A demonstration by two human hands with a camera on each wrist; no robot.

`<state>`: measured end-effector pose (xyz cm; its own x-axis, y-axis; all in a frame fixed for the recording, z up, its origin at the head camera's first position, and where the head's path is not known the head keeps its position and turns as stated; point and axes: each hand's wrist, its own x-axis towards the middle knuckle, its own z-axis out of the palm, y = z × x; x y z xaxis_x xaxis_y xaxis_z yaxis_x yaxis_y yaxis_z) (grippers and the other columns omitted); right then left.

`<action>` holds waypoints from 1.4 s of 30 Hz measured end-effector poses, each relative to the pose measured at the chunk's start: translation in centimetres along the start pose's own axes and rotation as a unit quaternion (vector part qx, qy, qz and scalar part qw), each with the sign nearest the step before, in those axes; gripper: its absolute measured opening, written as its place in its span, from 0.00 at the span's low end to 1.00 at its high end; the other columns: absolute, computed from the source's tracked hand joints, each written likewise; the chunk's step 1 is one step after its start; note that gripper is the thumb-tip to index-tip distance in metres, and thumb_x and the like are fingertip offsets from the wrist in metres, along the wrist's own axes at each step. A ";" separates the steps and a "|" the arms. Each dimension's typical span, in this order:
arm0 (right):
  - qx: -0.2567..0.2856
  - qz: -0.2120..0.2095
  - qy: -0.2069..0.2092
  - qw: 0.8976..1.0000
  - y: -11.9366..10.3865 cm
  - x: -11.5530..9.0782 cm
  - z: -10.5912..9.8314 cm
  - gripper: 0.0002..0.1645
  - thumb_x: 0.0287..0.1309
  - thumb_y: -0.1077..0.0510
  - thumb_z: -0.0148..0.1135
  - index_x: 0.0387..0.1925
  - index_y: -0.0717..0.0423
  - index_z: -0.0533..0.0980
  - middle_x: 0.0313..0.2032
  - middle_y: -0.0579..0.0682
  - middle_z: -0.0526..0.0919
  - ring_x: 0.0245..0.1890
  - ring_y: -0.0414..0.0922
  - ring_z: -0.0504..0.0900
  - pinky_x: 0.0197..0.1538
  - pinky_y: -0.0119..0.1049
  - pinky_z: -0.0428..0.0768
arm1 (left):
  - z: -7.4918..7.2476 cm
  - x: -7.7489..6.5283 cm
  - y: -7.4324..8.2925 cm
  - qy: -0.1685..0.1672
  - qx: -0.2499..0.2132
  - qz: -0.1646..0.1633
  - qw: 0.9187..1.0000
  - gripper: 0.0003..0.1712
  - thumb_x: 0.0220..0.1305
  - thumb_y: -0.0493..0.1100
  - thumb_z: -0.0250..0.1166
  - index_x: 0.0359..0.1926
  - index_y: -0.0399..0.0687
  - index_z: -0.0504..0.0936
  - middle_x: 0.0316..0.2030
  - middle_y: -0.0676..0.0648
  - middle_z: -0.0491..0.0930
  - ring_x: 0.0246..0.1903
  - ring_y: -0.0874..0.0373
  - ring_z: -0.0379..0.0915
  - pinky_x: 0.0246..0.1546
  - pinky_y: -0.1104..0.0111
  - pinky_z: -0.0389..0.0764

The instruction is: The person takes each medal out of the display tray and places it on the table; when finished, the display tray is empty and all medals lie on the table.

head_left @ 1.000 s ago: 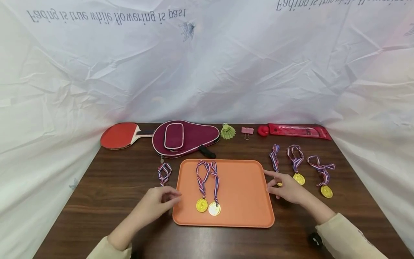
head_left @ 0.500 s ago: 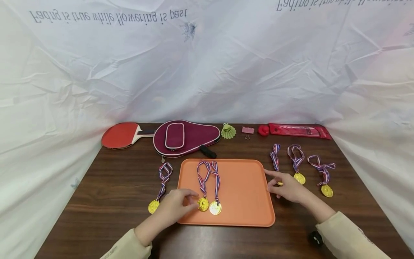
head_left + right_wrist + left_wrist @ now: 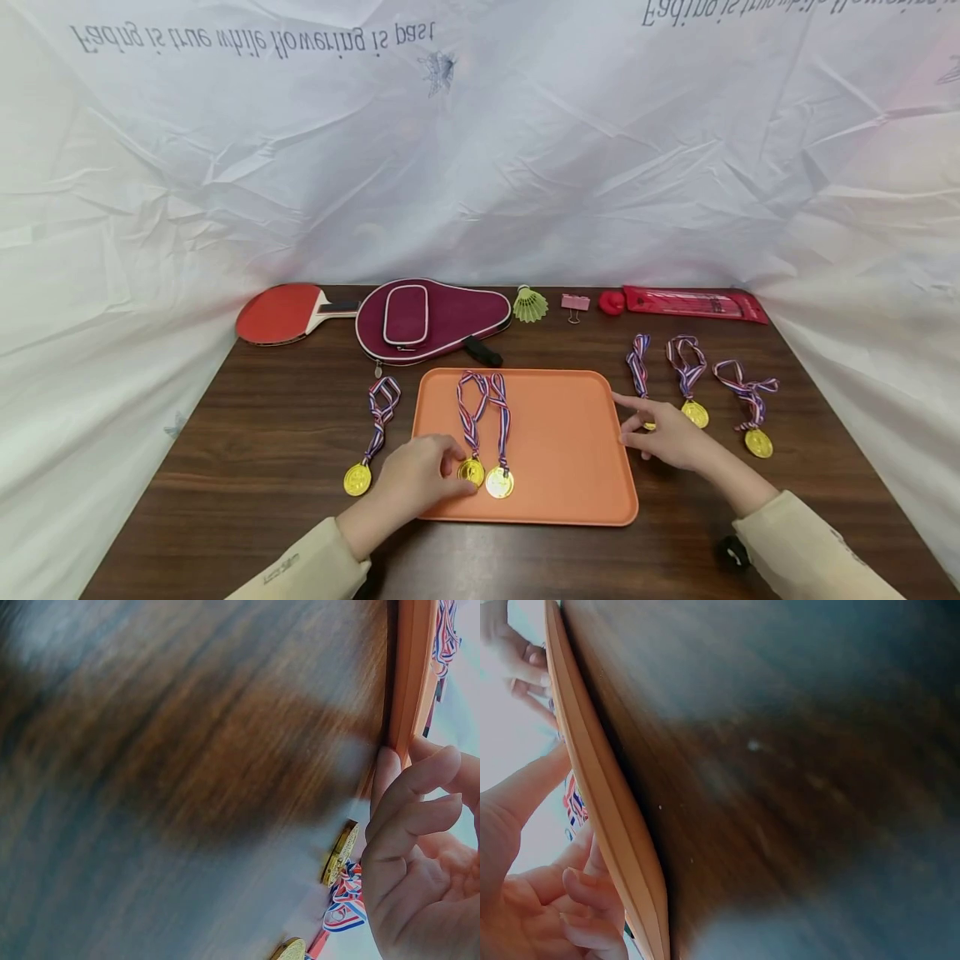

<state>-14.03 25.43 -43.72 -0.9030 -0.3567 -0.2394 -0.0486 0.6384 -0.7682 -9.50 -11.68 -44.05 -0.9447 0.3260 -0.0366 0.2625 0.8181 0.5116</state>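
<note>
currently framing left gold medal [image 3: 471, 472] on orange tray [image 3: 562, 433] between parted thumb and fingers of left hand [image 3: 416, 479], cannot tell if touching; resting spread right hand [image 3: 671, 435] at tray's right side. best to pinch by edge, clear of neighbouring medal [image 3: 499, 482].

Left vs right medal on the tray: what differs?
The left medal looks deeper yellow; the right medal looks paler. The left medal's ribbon loops wider than the right medal's. The left hand is nearer the left medal than the right medal. Both lie on the orange tray.
</note>
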 end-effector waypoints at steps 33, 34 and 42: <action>0.001 0.003 0.000 1.000 0.0 0.0 0.0 0.38 0.53 0.60 0.62 0.64 0.56 0.58 0.30 0.51 0.80 0.17 0.49 0.74 0.23 0.37 0.73 | -0.8 -0.3 -1.0 -0.032 -0.108 0.043 0.993 0.14 0.47 0.44 0.70 0.35 0.53 0.75 0.17 0.59 0.70 0.17 0.68 0.63 0.20 0.72 0.67; 0.001 0.003 0.000 1.000 0.0 0.0 0.0 0.38 0.53 0.60 0.62 0.64 0.56 0.58 0.30 0.51 0.80 0.17 0.49 0.74 0.23 0.37 0.73 | -1.0 -0.3 -0.9 -0.029 -0.109 0.044 0.993 0.14 0.47 0.44 0.70 0.35 0.53 0.75 0.18 0.59 0.70 0.17 0.67 0.64 0.20 0.72 0.67; 0.001 0.005 -0.001 1.000 -0.1 0.0 -0.1 0.38 0.53 0.59 0.62 0.64 0.56 0.58 0.30 0.51 0.80 0.17 0.48 0.74 0.23 0.37 0.73 | -2.4 -0.5 -0.9 -0.008 -0.106 0.065 0.992 0.14 0.48 0.42 0.70 0.37 0.54 0.76 0.21 0.60 0.71 0.20 0.65 0.66 0.22 0.72 0.69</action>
<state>-14.06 25.44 -43.64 -0.9022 -0.3525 -0.2486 -0.0392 0.6408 -0.7667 -9.74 -13.76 -42.43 -0.9020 0.4309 0.0276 0.3322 0.6516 0.6819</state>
